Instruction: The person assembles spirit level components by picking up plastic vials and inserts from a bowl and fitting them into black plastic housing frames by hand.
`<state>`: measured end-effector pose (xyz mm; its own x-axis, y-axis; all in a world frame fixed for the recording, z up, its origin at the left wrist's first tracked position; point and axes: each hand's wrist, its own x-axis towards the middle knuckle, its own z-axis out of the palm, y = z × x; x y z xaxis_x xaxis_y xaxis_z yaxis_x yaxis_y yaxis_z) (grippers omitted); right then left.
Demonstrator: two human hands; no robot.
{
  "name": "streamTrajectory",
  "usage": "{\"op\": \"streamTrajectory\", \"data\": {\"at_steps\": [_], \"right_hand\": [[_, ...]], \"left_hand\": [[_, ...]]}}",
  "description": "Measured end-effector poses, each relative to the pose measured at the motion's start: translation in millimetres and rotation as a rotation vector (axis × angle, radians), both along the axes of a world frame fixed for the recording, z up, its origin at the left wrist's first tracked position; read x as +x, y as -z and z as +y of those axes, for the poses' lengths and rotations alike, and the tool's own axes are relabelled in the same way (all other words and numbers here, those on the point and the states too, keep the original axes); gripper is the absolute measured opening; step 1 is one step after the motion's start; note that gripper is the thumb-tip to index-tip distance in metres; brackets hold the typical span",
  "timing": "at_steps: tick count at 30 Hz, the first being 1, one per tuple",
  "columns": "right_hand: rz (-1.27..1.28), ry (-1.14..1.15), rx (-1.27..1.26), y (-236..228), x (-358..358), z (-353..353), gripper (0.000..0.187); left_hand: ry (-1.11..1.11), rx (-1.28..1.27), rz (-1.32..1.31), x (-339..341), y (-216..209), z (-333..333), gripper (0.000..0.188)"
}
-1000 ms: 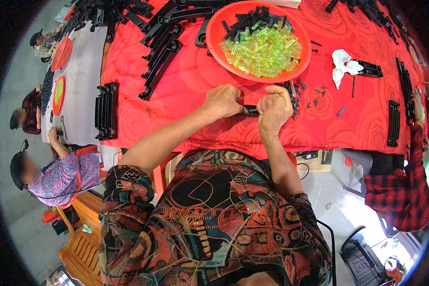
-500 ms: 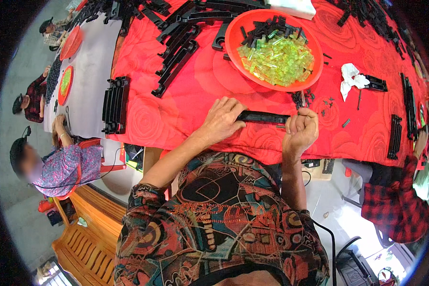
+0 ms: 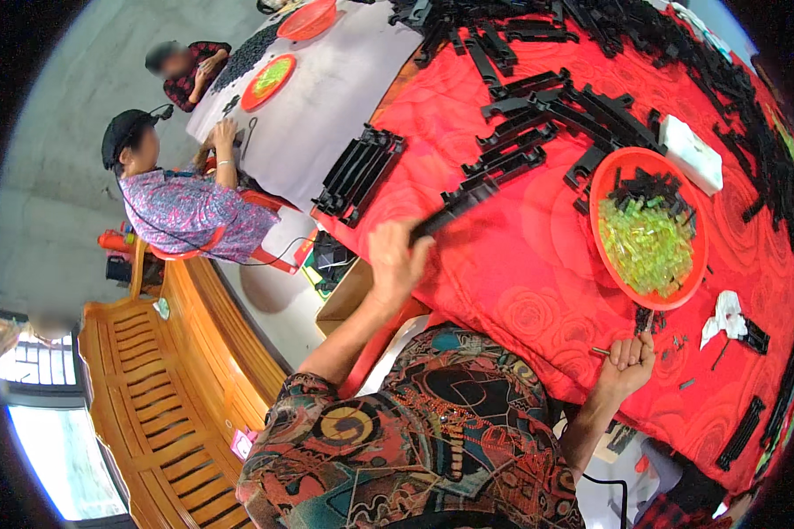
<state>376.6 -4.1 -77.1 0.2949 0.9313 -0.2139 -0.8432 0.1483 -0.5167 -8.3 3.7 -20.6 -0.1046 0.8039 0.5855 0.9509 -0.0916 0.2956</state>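
My left hand is closed around the near end of a long black plastic part. That part slants up and to the right above the red cloth, close to a stack of similar black parts at the table's left edge. Near the front edge, my right hand is curled in a fist around a thin rod-like tool, its tip pointing left. Its handle is hidden in my fingers. Beyond this hand stands a red bowl of yellow-green clear pieces and small black pieces.
More black parts lie in rows and heaps across the far side. A white block sits beside the bowl; crumpled white tissue lies at right. A person in a patterned shirt sits at a pale table on the left, beside a wooden bench.
My view has turned left. My left hand has carried the black part leftward, away from my right hand, toward the stack. My right hand stays near the bowl, still gripping the thin tool.
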Motion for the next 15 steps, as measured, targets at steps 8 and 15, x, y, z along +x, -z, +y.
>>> {"op": "streamTrajectory", "data": {"at_steps": [8,15], "right_hand": [[0.024,-0.098,-0.105,13.6,-25.3,-1.9,0.021],[-0.020,-0.059,-0.174,16.7,-24.1,-7.2,0.021]], "left_hand": [[-0.428,-0.015,0.191,-73.8,22.4,52.4,0.035],[-0.569,-0.091,0.203,-75.6,33.7,59.2,0.038]]}}
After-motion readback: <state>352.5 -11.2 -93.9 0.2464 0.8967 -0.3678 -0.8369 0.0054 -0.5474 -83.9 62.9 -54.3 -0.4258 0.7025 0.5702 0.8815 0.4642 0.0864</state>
